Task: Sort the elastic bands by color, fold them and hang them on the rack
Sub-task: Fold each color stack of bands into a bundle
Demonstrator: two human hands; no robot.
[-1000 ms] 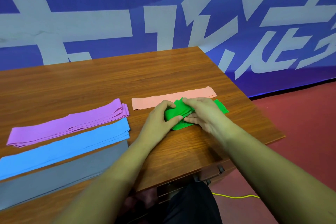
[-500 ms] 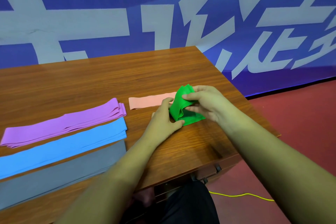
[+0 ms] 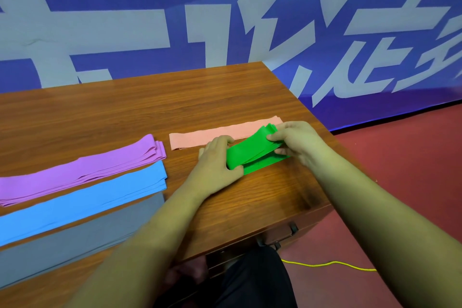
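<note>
The pink band (image 3: 200,136) hides partly behind the green band (image 3: 250,154). The left hand (image 3: 215,161) and right hand (image 3: 298,142) pinch the green one, now pulled longer.

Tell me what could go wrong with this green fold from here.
1. The green band is held only at its ends, gripped by the left hand and pinched by the right hand; a slip could let the folded layers spring apart.
2. The right hand works right beside the pink band and might drag it askew.
</note>
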